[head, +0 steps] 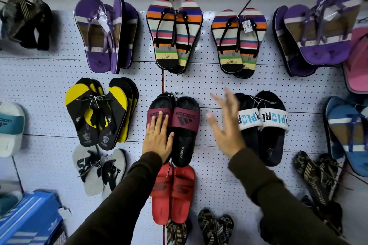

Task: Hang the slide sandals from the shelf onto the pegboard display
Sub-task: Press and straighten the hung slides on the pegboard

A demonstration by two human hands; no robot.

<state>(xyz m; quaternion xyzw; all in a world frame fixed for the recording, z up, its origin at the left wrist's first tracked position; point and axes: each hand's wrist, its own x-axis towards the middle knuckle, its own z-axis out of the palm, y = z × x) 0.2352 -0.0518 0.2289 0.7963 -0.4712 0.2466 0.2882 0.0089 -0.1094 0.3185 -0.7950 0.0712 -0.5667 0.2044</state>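
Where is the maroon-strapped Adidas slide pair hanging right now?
In the head view, the maroon-strapped Adidas slides hang centre on the pegboard, above the red slides, left of the white-strapped pair.

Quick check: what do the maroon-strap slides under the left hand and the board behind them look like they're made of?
Maroon-strap slides: likely moulded foam or rubber, matte black, with a ribbed footbed; the strap looks like smooth synthetic with a printed logo. Pegboard: a hard white perforated panel, metal or hardboard; the picture cannot settle which. The left hand lies flat on one slide.

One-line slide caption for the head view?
Left hand flat on maroon-strapped slides hanging on the pegboard; right hand open, empty.
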